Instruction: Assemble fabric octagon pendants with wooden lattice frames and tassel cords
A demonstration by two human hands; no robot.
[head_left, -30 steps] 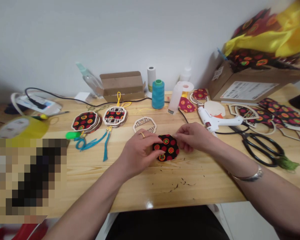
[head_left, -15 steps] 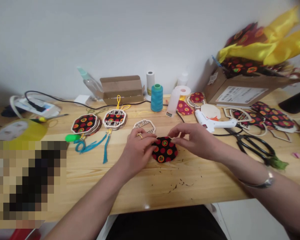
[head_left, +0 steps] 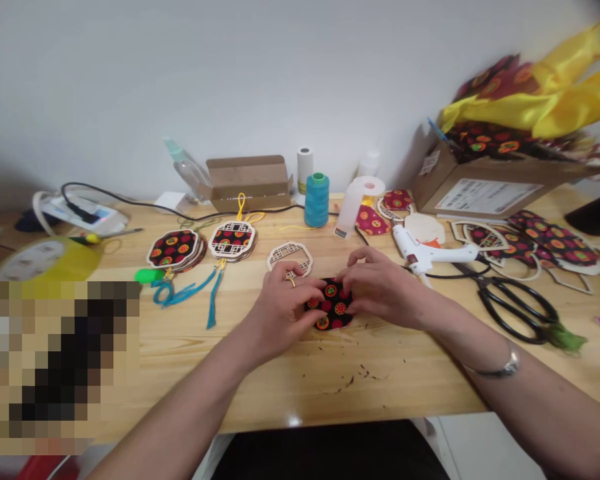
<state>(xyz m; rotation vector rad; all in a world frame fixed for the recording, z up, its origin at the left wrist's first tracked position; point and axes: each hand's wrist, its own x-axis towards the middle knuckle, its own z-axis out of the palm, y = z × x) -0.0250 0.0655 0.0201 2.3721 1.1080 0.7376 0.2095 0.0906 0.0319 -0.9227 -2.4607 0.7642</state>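
Between my hands lies a black flower-print fabric piece (head_left: 331, 304) with red, orange and green blossoms, flat near the tabletop. My left hand (head_left: 289, 301) grips its left edge with thumb and fingers; a ring shows on one finger. On the opposite side, my right hand (head_left: 383, 285) has its fingers and thumb closed on the right edge. Just behind my left hand rests a pale wooden lattice frame (head_left: 280, 256), partly covered by the fingers. Whether the fabric has a stiff backing cannot be made out.
A white glue gun (head_left: 433, 253) and black-handled scissors (head_left: 517, 310) lie right. Finished tasselled ornaments (head_left: 233, 240) sit left. Behind stand a teal thread cone (head_left: 317, 201), a small brown box (head_left: 250, 183) and a large carton (head_left: 480, 187). Dark scraps (head_left: 351, 381) dot the wooden table.
My right hand has come down along the fabric's right edge, its thumb now lower. My left fingers have shifted slightly inward over the left edge. The view has tilted a little.
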